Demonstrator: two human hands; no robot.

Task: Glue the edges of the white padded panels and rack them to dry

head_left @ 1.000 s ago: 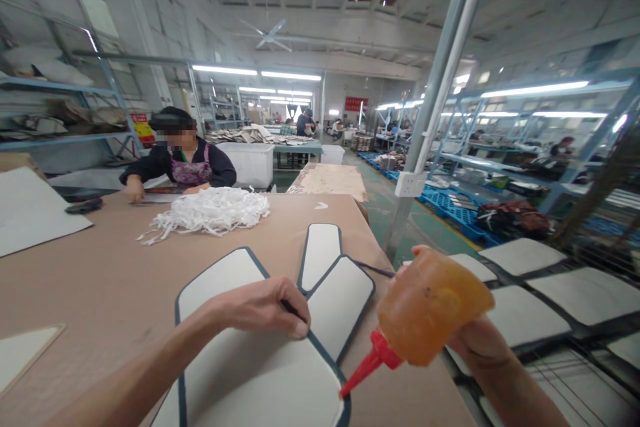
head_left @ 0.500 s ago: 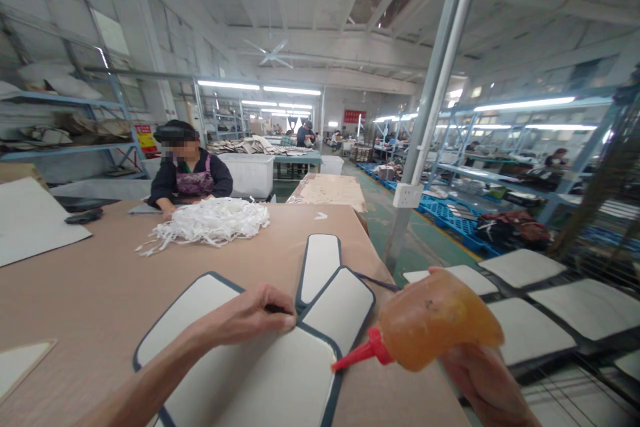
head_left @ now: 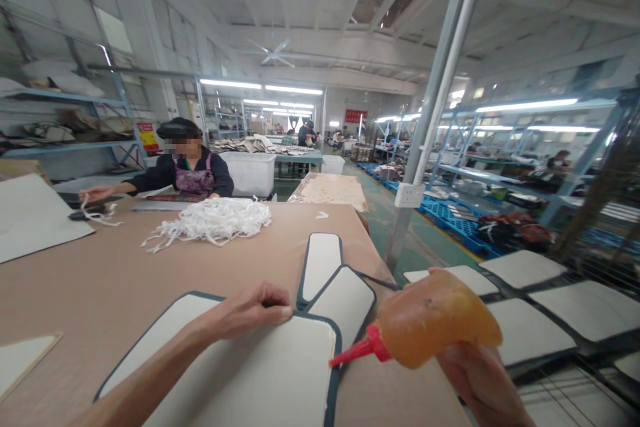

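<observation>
My left hand is closed at the far edge of a white panel with a dark border, thumb and fingers pinching there. In my right hand is a squeeze bottle of amber liquid, probably glue, tilted so its red nozzle points left. The nozzle tip is at the panel's right edge, where a thin wet-looking line runs along the border. Two smaller dark-edged panels lie just beyond: one narrow panel and one slanted panel partly under the large one.
Across the brown table lies a heap of white strips. A co-worker sits behind it. A metal post stands beyond the table's right edge. More white panels lie on a rack at the right.
The large panel has turned and shifted slightly under my left hand. The bottle tip stays near the same edge. The co-worker's arm has reached out to the left with white strips.
</observation>
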